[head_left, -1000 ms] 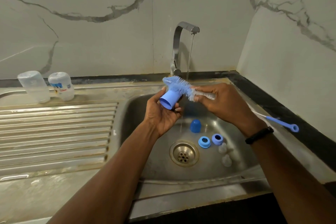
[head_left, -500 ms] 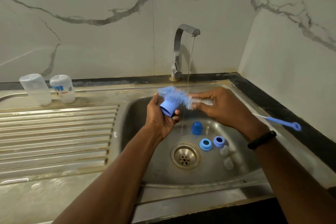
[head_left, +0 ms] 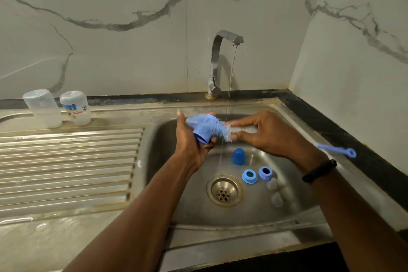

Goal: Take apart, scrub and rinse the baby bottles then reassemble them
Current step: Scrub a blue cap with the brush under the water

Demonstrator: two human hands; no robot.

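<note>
Scrubbing step: left hand (head_left: 189,146) clamped round blue plastic bottle cap (head_left: 202,132); right hand (head_left: 265,132) gripping blue-bristled bottle brush (head_left: 217,128) at 3 o'clock. Next, probably: rinsing under tap stream (head_left: 229,86) at 12 o'clock.

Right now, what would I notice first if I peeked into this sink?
Two hands over the sink: the left hand holds a blue cap while the right hand scrubs it with a bristly brush. Behind them, the tap runs a thin stream. More blue parts lie by the drain.
</note>
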